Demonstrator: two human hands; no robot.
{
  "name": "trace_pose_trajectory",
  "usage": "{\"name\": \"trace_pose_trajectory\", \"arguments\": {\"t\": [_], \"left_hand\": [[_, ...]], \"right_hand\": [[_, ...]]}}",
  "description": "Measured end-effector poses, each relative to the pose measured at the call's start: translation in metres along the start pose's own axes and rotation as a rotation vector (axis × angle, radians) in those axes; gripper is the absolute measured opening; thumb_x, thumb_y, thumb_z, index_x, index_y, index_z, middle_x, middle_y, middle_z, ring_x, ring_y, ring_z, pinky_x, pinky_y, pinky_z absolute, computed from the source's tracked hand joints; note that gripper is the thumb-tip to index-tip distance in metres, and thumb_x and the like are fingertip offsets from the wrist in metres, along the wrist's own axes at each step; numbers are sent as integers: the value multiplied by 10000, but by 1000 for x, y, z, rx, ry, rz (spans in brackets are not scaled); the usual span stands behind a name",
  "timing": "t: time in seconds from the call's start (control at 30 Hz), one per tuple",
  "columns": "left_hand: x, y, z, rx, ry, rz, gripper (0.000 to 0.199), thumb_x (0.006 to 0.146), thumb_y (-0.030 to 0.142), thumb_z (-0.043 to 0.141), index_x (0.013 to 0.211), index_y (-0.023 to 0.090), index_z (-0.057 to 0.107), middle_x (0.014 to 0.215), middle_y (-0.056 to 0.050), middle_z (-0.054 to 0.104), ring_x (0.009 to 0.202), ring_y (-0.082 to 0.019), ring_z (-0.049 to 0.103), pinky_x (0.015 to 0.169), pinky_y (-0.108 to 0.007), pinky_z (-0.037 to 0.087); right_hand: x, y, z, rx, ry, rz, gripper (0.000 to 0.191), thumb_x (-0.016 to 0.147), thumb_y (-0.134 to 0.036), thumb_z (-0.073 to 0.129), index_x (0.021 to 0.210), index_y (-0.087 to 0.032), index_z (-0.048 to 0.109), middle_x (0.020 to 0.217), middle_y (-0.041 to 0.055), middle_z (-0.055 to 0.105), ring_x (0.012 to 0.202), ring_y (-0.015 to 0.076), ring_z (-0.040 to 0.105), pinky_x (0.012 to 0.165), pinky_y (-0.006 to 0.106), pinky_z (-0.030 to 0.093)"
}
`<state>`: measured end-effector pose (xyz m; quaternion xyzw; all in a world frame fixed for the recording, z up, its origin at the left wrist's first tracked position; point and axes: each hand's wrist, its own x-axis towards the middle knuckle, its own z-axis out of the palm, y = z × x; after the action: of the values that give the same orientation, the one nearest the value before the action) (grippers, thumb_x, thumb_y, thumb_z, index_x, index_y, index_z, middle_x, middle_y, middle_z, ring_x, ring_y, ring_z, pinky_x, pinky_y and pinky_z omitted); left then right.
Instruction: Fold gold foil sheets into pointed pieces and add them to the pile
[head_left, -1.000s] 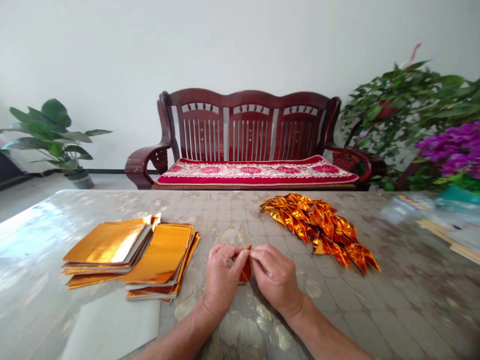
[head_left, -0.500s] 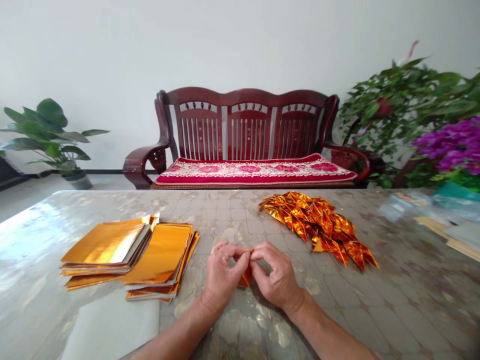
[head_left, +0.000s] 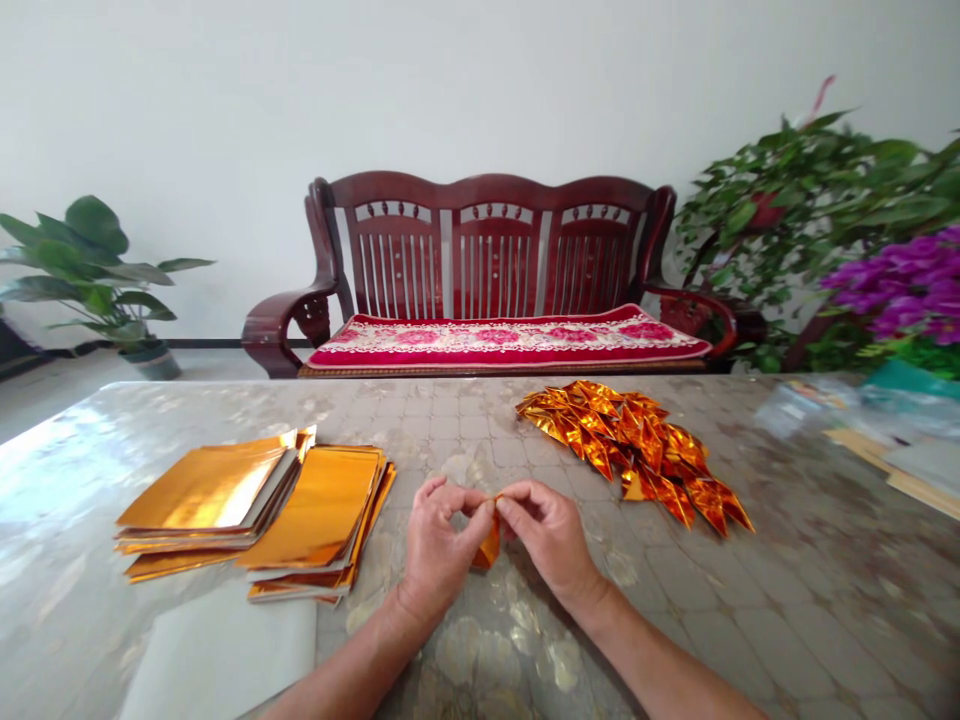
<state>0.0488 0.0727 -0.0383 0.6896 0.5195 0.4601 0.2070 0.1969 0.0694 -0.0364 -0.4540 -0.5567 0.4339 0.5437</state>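
Observation:
Both my hands meet low in the middle of the table, and between them is a small folded piece of gold foil [head_left: 487, 547]. My left hand [head_left: 439, 540] pinches its upper edge with finger and thumb. My right hand [head_left: 547, 535] pinches the same edge from the other side. Most of the piece is hidden by my fingers. To the right of my hands lies a heap of folded gold foil pieces [head_left: 630, 445], not touching them. Two stacks of square gold foil sheets [head_left: 206, 490] [head_left: 315, 510] sit to the left of my left hand.
The marbled glass-topped table [head_left: 750, 600] spans the view, with a white sheet [head_left: 225, 655] at its near left. Plastic bags [head_left: 802, 407] and flat tan boards [head_left: 862, 450] lie at the right. Beyond stand a dark wooden bench [head_left: 480, 250] and potted plants [head_left: 810, 210].
My fingers have shifted slightly on the foil piece, still pinching it. The whole scene has drifted a little left and upward in the view.

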Motion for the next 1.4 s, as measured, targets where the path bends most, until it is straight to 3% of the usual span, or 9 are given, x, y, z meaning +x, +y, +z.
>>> {"name": "trace_pose_trajectory", "arguments": {"t": [0.17,0.33,0.43,0.53,0.67,0.83,1.03,1.2,1.4], "left_hand": [[2,-2,-2,77,35,101,117,832,259,623,719,237,644,712,50,702,722,-147,643,1064,-417,323],[0,2,-8,73,281,178,211,765,292,738,931,215,632,916,-31,672,905,-216,596,855,-361,431],[-5,3,-6,-63,211,158,103,834,260,659,765,209,603,753,4,613,733,-163,564,707,-280,439],[-6,1,3,-211,96,-45,113,847,258,627,750,203,614,688,24,606,628,-131,549,619,-240,434],[-1,-5,13,-419,101,-290,133,790,282,667,881,186,651,782,-7,691,680,-151,620,667,-257,486],[5,-6,12,-621,122,-401,220,721,268,704,911,166,662,858,-57,739,732,-173,670,661,-261,516],[9,-4,9,-723,179,-427,259,674,291,750,887,165,674,765,-39,742,659,-159,668,561,-225,500],[9,-7,9,-720,175,-405,304,703,318,741,955,156,691,859,-59,759,727,-158,674,587,-219,506],[8,-5,4,-721,199,-332,450,741,296,739,1156,180,610,782,-4,724,730,-140,673,678,-227,517]], "right_hand": [[1,1,0,-53,43,-49,185,799,-355,671,738,-182,643,598,-19,608,550,127,551,527,225,460],[7,2,-4,-25,253,-73,198,821,-383,654,776,-195,611,586,-35,592,541,122,541,541,225,463],[11,5,-8,13,372,-85,231,814,-421,668,816,-201,598,600,-28,615,545,135,558,538,238,479],[11,7,-10,59,425,-85,266,804,-451,685,839,-205,593,623,-15,636,569,153,591,543,254,504],[9,7,-8,91,425,-86,278,807,-461,692,844,-202,597,659,0,655,583,160,612,552,266,528],[6,7,-5,84,388,-110,250,831,-436,679,872,-199,608,668,9,668,591,170,632,571,278,541],[1,5,-5,-2,313,-252,151,867,-353,649,846,-205,627,713,3,655,609,151,633,596,259,536],[-1,8,-6,-62,266,-347,104,886,-301,629,837,-211,623,792,11,646,660,148,641,617,256,541],[2,10,-6,-23,308,-264,136,872,-340,646,867,-206,628,753,21,679,625,154,642,612,266,555]]}}
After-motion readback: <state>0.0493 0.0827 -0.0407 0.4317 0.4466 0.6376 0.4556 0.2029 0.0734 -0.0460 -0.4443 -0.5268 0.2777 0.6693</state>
